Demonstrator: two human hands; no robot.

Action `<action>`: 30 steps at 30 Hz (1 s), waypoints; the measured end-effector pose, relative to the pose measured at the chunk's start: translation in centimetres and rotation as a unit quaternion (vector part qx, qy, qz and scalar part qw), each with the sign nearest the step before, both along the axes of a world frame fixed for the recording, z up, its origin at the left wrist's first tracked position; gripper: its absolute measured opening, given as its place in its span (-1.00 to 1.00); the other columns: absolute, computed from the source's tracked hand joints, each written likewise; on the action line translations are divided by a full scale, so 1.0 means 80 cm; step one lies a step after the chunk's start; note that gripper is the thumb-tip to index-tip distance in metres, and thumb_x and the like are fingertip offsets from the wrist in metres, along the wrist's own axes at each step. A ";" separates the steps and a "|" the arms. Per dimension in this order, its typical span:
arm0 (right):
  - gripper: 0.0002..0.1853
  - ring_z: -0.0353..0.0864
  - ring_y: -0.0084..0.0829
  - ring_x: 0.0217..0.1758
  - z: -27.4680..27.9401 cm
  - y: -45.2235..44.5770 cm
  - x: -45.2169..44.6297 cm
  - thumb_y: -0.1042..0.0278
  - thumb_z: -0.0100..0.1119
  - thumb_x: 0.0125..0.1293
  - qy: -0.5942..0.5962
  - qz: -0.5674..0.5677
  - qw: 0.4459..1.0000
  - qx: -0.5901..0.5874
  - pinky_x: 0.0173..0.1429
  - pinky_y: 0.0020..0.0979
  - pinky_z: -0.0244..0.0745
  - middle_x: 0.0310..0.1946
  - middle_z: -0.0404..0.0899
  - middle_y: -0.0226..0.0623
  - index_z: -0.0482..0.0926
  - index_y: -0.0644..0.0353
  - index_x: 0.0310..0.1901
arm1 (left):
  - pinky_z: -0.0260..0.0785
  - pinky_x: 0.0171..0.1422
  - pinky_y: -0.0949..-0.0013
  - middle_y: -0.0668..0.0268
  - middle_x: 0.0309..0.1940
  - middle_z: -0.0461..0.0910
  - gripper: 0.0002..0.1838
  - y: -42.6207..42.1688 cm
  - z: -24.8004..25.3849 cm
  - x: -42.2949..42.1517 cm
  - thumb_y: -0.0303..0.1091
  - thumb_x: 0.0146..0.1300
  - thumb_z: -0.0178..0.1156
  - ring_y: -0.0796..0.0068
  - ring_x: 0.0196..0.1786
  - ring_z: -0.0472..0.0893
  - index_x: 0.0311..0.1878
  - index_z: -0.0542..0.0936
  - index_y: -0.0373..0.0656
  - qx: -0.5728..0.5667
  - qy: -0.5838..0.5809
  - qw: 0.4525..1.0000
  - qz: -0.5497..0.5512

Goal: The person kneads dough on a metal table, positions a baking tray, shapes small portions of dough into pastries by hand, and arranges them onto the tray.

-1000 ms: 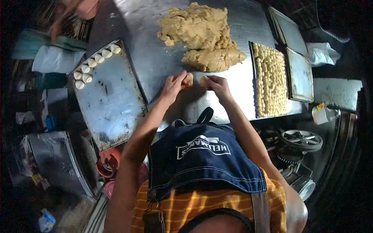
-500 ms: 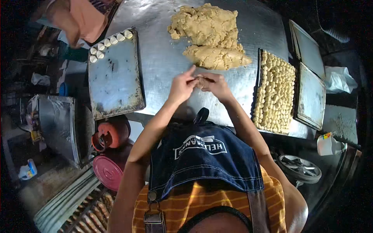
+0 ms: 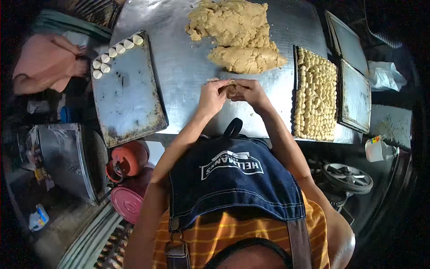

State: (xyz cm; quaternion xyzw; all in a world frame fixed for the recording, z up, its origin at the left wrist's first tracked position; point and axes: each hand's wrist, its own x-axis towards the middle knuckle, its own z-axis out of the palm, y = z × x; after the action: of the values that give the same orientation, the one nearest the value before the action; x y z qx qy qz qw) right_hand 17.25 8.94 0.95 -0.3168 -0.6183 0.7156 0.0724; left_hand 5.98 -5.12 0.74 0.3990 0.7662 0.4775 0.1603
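Observation:
My left hand (image 3: 212, 96) and my right hand (image 3: 252, 94) meet over the metal table (image 3: 179, 85), in front of my apron. Between their fingertips is a small piece of dough (image 3: 231, 88), pinched from both sides and partly hidden by the fingers. Just beyond the hands lies a long, rounded dough log (image 3: 248, 60). Behind it, touching it, spreads a large crumbly dough mass (image 3: 228, 22).
To the left, a baking tray (image 3: 127, 98) carries several pale shaped pieces (image 3: 120, 48) at its far edge. A tray of small dough pieces (image 3: 315, 96) fills the right side, beside flat metal trays (image 3: 355, 96). Another person (image 3: 47, 65) stands at far left.
My left index finger, raised before, now presses down on the dough piece, and the hands are closer together. The other person has moved left and nearer. The whole view has shifted slightly.

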 end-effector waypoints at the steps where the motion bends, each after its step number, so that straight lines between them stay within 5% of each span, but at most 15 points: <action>1: -0.77 0.70 -0.51 -0.34 0.005 -0.008 -0.001 0.49 0.25 0.46 -0.009 -0.006 1.000 -0.016 -0.21 -0.55 0.67 -0.32 0.76 -0.27 0.76 0.34 0.05 | 0.47 -0.24 0.49 0.25 -0.19 0.75 -0.74 -0.004 -0.002 -0.005 -0.51 0.36 0.31 0.45 -0.38 0.60 0.10 0.77 -0.24 -0.011 -0.020 1.000 -0.007; 5: -0.78 0.70 -0.51 -0.33 0.029 -0.012 -0.010 0.52 0.23 0.45 -0.028 -0.033 0.998 -0.047 -0.19 -0.55 0.67 -0.33 0.76 -0.28 0.77 0.37 0.02 | 0.44 -0.27 0.41 0.25 -0.27 0.72 -0.71 0.006 -0.008 -0.025 -0.53 0.32 0.33 0.38 -0.42 0.55 0.10 0.78 -0.20 -0.028 -0.071 0.996 -0.040; 10: -0.82 0.67 -0.47 -0.41 0.021 -0.013 -0.012 0.50 0.22 0.42 0.005 -0.035 0.995 -0.089 -0.29 -0.46 0.60 -0.44 0.73 -0.25 0.76 0.39 -0.12 | 0.39 -0.32 0.34 0.25 -0.36 0.66 -0.69 0.010 -0.039 -0.033 -0.53 0.30 0.33 0.37 -0.46 0.48 0.11 0.77 -0.19 0.055 0.060 0.995 -0.057; 12: -0.83 0.67 -0.44 -0.41 0.030 -0.007 -0.005 0.47 0.22 0.40 -0.019 0.027 0.995 0.089 -0.28 -0.43 0.59 -0.43 0.73 -0.22 0.76 0.33 -0.12 | 0.37 -0.34 0.35 0.26 -0.36 0.66 -0.69 0.019 -0.042 -0.033 -0.52 0.31 0.34 0.40 -0.46 0.48 0.12 0.77 -0.20 0.053 -0.209 0.975 -0.047; 14: -0.83 0.68 -0.41 -0.41 0.033 -0.002 0.010 0.44 0.23 0.38 -0.049 0.089 0.961 0.259 -0.28 -0.39 0.58 -0.42 0.74 -0.18 0.77 0.28 -0.13 | 0.35 -0.35 0.37 0.28 -0.37 0.66 -0.68 0.023 -0.050 -0.021 -0.51 0.32 0.36 0.42 -0.46 0.48 0.13 0.76 -0.21 0.042 -0.471 0.881 -0.029; 15: -0.83 0.68 -0.41 -0.41 0.031 0.002 0.016 0.44 0.23 0.38 -0.047 0.090 0.961 0.255 -0.28 -0.39 0.58 -0.42 0.74 -0.18 0.77 0.28 -0.13 | 0.35 -0.35 0.37 0.28 -0.37 0.66 -0.68 0.023 -0.046 -0.015 -0.51 0.32 0.36 0.42 -0.46 0.48 0.13 0.76 -0.21 0.040 -0.470 0.882 -0.026; 17: -0.82 0.70 -0.36 -0.40 0.024 0.014 0.021 0.45 0.23 0.38 -0.004 0.088 0.931 0.353 -0.27 -0.36 0.57 -0.36 0.76 -0.19 0.77 0.28 -0.10 | 0.37 -0.36 0.42 0.29 -0.32 0.69 -0.72 0.020 -0.037 -0.009 -0.48 0.35 0.36 0.48 -0.44 0.51 0.11 0.76 -0.24 0.008 -0.225 0.973 -0.053; 19: -0.80 0.72 -0.31 -0.40 0.018 0.020 0.028 0.46 0.23 0.38 0.040 0.087 0.891 0.444 -0.27 -0.32 0.56 -0.31 0.78 -0.20 0.77 0.28 -0.07 | 0.38 -0.36 0.47 0.30 -0.28 0.72 -0.76 0.012 -0.028 0.003 -0.46 0.39 0.36 0.53 -0.42 0.55 0.08 0.76 -0.28 -0.030 0.032 0.996 -0.077; 20: -0.80 0.72 -0.31 -0.40 0.016 0.022 0.032 0.46 0.23 0.38 0.044 0.090 0.892 0.440 -0.27 -0.32 0.56 -0.31 0.78 -0.20 0.77 0.28 -0.07 | 0.38 -0.36 0.47 0.30 -0.28 0.72 -0.76 0.013 -0.023 0.010 -0.46 0.39 0.36 0.53 -0.42 0.55 0.08 0.76 -0.28 -0.035 0.033 0.996 -0.073; 24: -0.83 0.73 -0.24 -0.35 -0.002 0.031 0.047 0.50 0.23 0.29 -0.016 0.121 0.864 0.489 -0.23 -0.31 0.55 -0.33 0.78 -0.20 0.78 0.26 -0.16 | 0.42 -0.33 0.48 0.28 -0.26 0.74 -0.81 0.022 -0.013 0.049 -0.46 0.39 0.38 0.55 -0.40 0.58 0.01 0.75 -0.33 0.018 -0.338 0.941 0.026; 30: -0.88 0.72 -0.29 -0.33 0.023 0.026 0.042 0.51 0.26 0.26 -0.064 0.092 0.980 0.167 -0.24 -0.31 0.54 -0.36 0.76 -0.17 0.76 0.28 -0.22 | 0.41 -0.36 0.47 0.27 -0.32 0.73 -0.85 0.011 -0.005 0.027 -0.50 0.38 0.39 0.55 -0.44 0.56 -0.04 0.75 -0.31 -0.022 -0.322 0.946 0.010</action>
State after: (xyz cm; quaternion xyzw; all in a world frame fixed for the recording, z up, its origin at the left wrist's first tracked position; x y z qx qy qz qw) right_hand 20.62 11.02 2.76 -0.2876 -0.7586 0.5843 0.0186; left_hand 8.18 -4.24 0.32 0.2127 0.6879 0.5651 0.4028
